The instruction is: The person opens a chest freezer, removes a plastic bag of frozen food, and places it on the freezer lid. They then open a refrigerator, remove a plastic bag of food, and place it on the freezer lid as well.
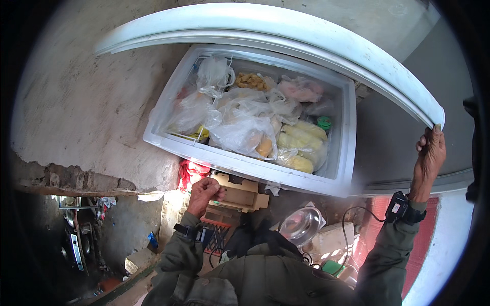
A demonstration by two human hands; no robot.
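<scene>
A white chest freezer (249, 162) stands before me with its lid (268, 23) raised. My right hand (432, 151) grips the right corner of that lid. In front of the freezer's near side, my left hand (204, 194) hangs with its fingers curled in, and no object shows in it. Clear plastic bags (243, 132) fill much of the freezer. One bag holds pale yellow-green pieces (302, 139), another something pink (300, 88). Brown-yellow chunks (250, 81) lie at the back, and a green lid (324, 122) at the right. A white wire basket (183, 137) sits at the left end.
Below the freezer are an open cardboard box (239, 193), an orange-red crate (218, 225) and red cloth (191, 172). A clear round bowl (301, 226) stands near my legs. A rough plastered wall (88, 114) borders the left. A black cable (346, 225) runs from my right wrist.
</scene>
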